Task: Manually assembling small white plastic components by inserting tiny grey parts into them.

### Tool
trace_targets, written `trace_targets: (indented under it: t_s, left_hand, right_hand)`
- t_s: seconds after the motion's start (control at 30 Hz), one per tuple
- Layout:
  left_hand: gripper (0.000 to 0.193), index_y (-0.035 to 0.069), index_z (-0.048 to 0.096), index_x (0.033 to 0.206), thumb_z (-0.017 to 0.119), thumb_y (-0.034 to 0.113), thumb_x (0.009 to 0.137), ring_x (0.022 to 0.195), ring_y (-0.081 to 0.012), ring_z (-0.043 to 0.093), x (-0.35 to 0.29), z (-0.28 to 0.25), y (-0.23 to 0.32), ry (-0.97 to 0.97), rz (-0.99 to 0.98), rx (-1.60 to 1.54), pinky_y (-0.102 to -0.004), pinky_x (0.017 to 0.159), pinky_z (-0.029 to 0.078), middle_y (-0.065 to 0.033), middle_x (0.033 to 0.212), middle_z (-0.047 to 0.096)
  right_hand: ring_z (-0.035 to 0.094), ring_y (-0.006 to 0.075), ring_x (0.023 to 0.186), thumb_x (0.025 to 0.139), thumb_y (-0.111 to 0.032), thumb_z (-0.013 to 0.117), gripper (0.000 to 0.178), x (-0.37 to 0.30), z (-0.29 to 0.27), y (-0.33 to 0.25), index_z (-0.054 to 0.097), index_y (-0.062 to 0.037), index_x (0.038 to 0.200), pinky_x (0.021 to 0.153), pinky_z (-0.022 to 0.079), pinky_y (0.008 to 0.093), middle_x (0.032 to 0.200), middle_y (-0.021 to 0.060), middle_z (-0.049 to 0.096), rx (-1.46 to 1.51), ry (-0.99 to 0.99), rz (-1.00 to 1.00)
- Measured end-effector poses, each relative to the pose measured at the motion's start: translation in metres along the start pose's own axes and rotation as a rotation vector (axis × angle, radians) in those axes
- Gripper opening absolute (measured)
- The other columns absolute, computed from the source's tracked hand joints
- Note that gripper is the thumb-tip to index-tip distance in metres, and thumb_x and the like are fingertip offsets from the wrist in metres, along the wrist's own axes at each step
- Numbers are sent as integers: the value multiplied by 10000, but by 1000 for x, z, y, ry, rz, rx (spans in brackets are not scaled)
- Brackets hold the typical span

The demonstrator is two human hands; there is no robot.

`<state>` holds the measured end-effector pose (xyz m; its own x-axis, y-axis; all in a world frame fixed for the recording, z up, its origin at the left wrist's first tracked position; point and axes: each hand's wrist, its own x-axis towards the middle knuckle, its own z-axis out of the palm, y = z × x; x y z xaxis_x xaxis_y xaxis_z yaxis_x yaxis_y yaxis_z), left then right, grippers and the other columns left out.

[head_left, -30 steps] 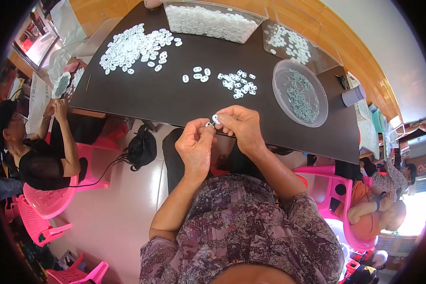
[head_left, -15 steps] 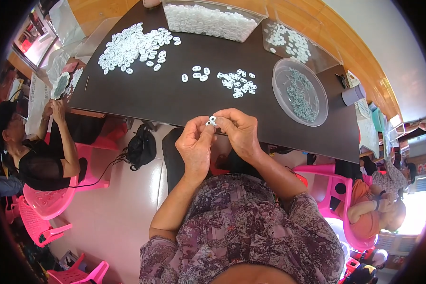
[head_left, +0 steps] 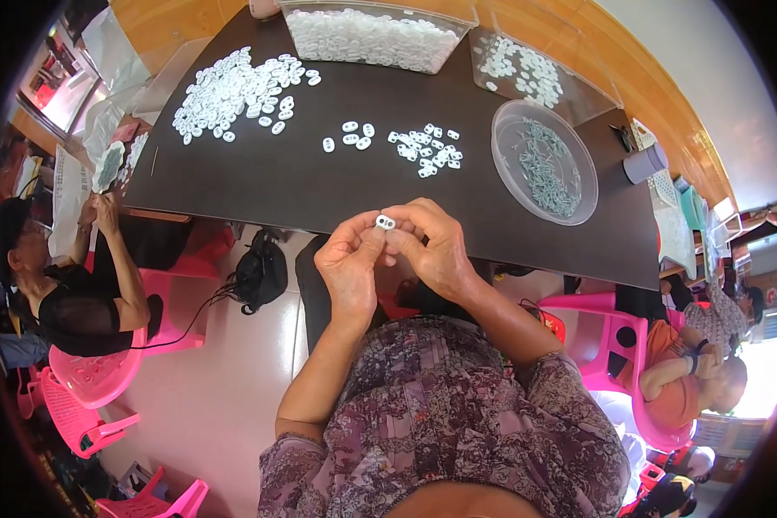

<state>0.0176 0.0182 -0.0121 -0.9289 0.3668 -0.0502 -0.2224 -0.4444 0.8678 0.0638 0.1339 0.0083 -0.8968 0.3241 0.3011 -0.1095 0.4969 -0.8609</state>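
A small white plastic piece with two dark holes (head_left: 386, 223) is pinched between both hands at the table's near edge. My left hand (head_left: 351, 263) grips it from one side with thumb and fingers. From the other side my right hand (head_left: 432, 250) closes on it, thumb against its lower edge. Beyond the hands lie several white oval pieces (head_left: 350, 138) and a cluster of small white two-holed pieces (head_left: 426, 151). To the right, a round clear tray (head_left: 502, 164) holds many grey screws (head_left: 548, 177).
A large pile of white ovals (head_left: 224, 99) covers the table's far left. Clear bins (head_left: 380, 67) of white parts stand at the back. A grey cup (head_left: 645, 164) is at the right edge. Another person (head_left: 78, 293) works at left; pink chairs (head_left: 104, 371) stand around.
The white piece has turned: two crossed, tilted parts showed before, and now it lies level with both holes facing up. My hands have come slightly closer together around it.
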Motion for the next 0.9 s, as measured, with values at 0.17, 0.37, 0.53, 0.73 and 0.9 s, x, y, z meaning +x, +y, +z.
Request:
trace_targets:
  t_s: [0.17,0.37,0.53,0.73,0.9]
  left_hand:
    - [178,-76,597,1004,574,13,851,692,-123,605,2,4,3,83,-26,-45,-227,607,499,-103,873,648]
    - [188,-72,599,1009,585,-2,835,736,-127,611,0,7,6,61,-45,-82,-226,635,493,-106,886,649]
    - [186,-72,604,1005,589,5,836,723,-119,598,-3,7,6,48,-49,-64,-231,628,481,-96,885,647]
    - [177,-62,621,990,609,17,831,721,-101,571,-4,7,10,10,-30,-13,-216,613,453,-72,877,644]
    - [184,-52,624,987,628,24,820,726,-96,564,-2,0,5,-28,32,48,-215,617,451,-58,850,637]
  right_hand:
    - [526,113,646,694,12,662,308,0,-2,-5,615,5,998,567,428,241,827,59,558,-56,-47,-91]
    - [530,135,682,684,44,648,317,-4,1,-1,614,8,997,574,441,259,817,66,579,-86,69,-194]
    - [550,176,698,679,53,646,309,-6,0,4,615,11,984,586,452,281,823,86,602,-146,106,-270]
    - [556,210,702,678,42,661,295,-7,0,3,619,9,968,600,455,301,829,93,614,-178,141,-332]
    - [555,209,700,677,38,667,297,-7,-1,4,619,12,970,599,455,299,822,90,613,-197,151,-353]
